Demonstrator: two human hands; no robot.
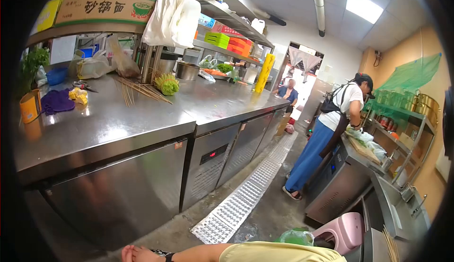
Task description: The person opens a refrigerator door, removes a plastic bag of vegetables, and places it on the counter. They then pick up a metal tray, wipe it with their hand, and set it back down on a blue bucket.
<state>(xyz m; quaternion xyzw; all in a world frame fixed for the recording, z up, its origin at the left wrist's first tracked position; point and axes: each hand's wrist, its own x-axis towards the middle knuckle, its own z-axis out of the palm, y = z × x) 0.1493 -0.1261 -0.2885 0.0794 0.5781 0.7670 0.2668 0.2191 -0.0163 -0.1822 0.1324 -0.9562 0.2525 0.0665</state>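
My right hand (135,254) shows at the bottom edge, left of centre, partly cut off by the frame. Its fingers are bent close together, and I cannot tell what, if anything, is in them. A dark band circles the wrist, and a yellow sleeve (279,251) covers the upper arm. Nearest to this hand is the steel front of a counter cabinet (118,186). My left hand is out of view.
On the steel counter (142,125) lie thin sticks (142,90), leafy greens (166,84), a purple cloth (57,101) and a pot (187,70). A perforated drain cover (236,211) runs along the floor. Right, a person (347,106) bends over a cutting board (362,147); a pink bin (344,233) stands nearer.
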